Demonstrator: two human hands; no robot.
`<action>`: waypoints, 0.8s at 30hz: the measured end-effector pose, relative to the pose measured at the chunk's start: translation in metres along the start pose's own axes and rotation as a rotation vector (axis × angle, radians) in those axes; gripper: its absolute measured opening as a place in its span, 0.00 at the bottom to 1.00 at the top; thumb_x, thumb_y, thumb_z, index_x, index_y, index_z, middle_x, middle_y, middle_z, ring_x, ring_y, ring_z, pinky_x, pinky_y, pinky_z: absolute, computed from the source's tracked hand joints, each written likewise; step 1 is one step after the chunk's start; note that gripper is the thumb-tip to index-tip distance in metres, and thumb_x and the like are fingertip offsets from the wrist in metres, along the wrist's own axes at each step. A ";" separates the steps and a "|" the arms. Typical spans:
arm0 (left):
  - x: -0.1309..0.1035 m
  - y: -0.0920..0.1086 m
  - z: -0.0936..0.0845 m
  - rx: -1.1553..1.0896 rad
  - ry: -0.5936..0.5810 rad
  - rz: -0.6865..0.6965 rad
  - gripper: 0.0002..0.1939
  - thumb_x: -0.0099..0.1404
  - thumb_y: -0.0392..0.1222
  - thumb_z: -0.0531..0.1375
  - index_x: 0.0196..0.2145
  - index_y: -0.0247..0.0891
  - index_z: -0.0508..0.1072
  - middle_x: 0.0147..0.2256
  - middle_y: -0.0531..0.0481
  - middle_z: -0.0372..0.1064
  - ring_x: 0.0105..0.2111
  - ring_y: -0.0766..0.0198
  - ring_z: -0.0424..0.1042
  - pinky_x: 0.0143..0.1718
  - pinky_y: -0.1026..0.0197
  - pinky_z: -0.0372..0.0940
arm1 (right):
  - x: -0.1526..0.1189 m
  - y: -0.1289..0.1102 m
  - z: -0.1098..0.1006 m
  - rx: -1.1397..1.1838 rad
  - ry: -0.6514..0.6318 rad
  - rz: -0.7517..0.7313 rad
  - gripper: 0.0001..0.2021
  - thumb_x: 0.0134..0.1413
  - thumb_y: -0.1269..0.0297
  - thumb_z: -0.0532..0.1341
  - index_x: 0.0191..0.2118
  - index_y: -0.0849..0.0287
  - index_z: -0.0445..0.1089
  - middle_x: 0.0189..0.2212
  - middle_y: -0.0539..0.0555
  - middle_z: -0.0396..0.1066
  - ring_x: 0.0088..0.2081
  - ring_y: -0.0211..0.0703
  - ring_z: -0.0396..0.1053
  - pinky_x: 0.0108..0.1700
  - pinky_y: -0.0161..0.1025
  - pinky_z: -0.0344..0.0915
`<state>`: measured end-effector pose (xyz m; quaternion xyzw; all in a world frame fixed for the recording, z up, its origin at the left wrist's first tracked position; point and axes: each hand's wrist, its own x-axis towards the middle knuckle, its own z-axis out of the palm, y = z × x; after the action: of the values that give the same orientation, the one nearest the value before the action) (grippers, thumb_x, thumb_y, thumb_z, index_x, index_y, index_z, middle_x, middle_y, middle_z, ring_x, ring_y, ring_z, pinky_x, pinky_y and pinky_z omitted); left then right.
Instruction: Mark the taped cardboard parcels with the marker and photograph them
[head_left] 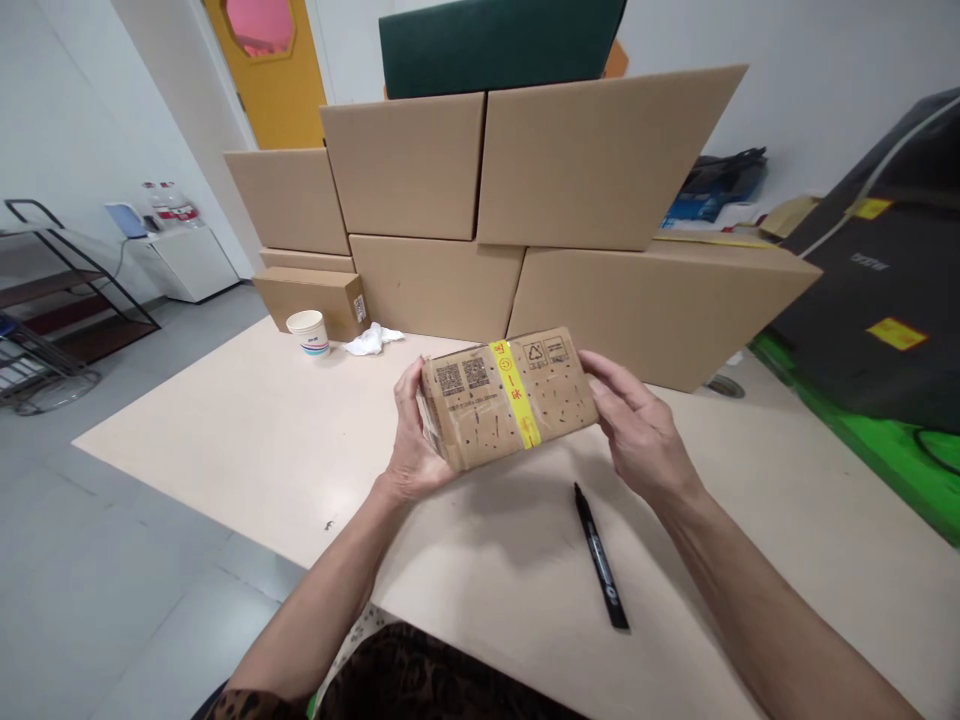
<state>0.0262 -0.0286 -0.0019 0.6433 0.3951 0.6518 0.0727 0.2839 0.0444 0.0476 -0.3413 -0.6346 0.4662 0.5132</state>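
Between my two hands is a small brown cardboard box, tilted, with yellow tape around its middle and printed codes on the face toward me. My left hand grips its left end, the thumb along the lower edge. At the right end, my right hand holds the box with its fingers partly hidden behind it. A black marker lies on the pale table, below and to the right of the box.
Large cardboard boxes are stacked along the table's back, with a dark green box on top. A paper cup, crumpled tissue and a flat carton stand back left. A black bag-like object is at right.
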 end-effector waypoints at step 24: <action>-0.001 -0.010 0.008 -0.099 0.051 -0.091 0.70 0.42 0.60 0.78 0.71 0.50 0.41 0.70 0.35 0.45 0.72 0.38 0.50 0.72 0.37 0.49 | -0.007 -0.014 0.005 0.026 -0.155 -0.085 0.25 0.69 0.44 0.53 0.66 0.44 0.63 0.66 0.59 0.67 0.68 0.58 0.63 0.56 0.57 0.73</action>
<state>0.0289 -0.0191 -0.0096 0.6036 0.3931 0.6825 0.1238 0.2811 0.0318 0.0581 -0.2704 -0.6803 0.4770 0.4864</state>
